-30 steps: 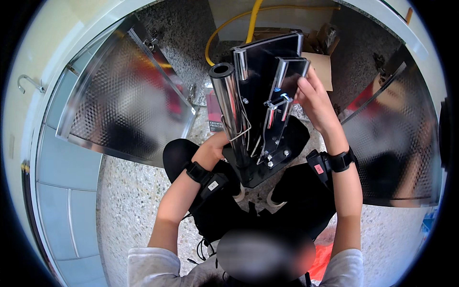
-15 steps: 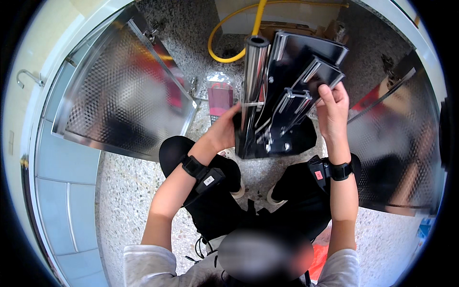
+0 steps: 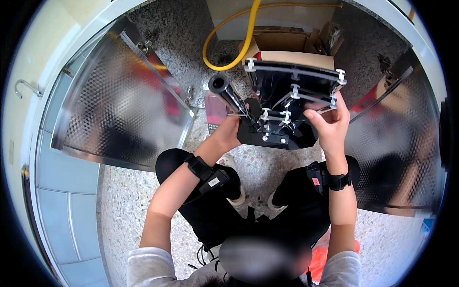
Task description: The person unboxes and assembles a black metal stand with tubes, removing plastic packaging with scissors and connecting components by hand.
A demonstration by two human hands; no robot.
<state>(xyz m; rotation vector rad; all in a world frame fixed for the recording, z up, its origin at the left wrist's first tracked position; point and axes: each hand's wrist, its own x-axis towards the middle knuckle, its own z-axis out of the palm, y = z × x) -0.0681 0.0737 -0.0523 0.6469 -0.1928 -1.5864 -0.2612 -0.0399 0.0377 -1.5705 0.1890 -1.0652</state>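
Starts at far left with a metal hook (image 3: 28, 88) on the wall, then a shiny cabinet door (image 3: 126, 95) standing open, then a pink packet (image 3: 215, 106). Grips a black rack (image 3: 275, 87) at the left edge of its base with the left hand (image 3: 228, 134), fingers mostly hidden by it. Has the rack between both hands, over the speckled floor (image 3: 260, 166), near a looped yellow hose (image 3: 247, 42) and a cardboard box (image 3: 299, 56), tube (image 3: 234, 99) tilted to its left. Pinches its right side with the right hand (image 3: 334, 128), thumb in front. Ends with another open door (image 3: 397, 138).
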